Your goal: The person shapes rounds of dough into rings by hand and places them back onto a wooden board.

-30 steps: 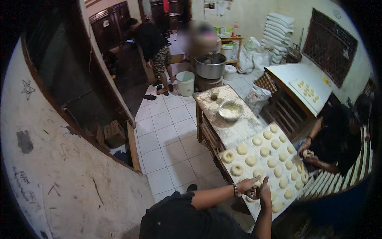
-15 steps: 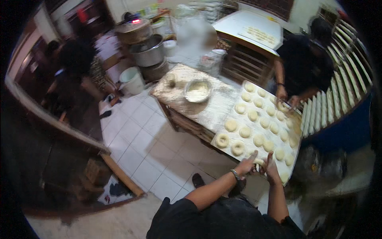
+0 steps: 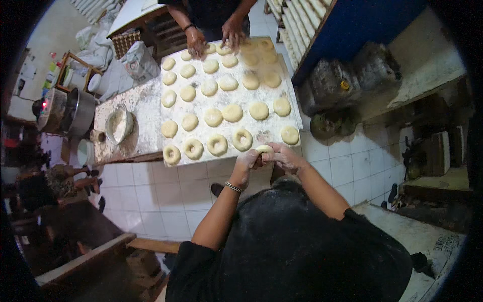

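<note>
Looking down from the head, and both hands are busy: left hand (image 3: 246, 162) and right hand (image 3: 283, 157) pinch one dough ring (image 3: 264, 149) between them, right at the near edge of the floury board (image 3: 266, 130). From that ring, at eleven o'clock, a co-worker's two hands (image 3: 232, 32) cover part of the farthest row. A rack (image 3: 308, 22) stands between twelve and one; two dark jerrycans (image 3: 329, 83) sit near half past one, contents unseen.

Over past nine o'clock, one metal bowl (image 3: 131, 124) holds pale floury stuff, one small cup (image 3: 96, 136) just beside; beyond, one mixer bowl (image 3: 84, 113), its inside too dark to read.

Counting the nearest row: four dented rings (image 3: 217, 145), then one plain disc (image 3: 290, 135).
</note>
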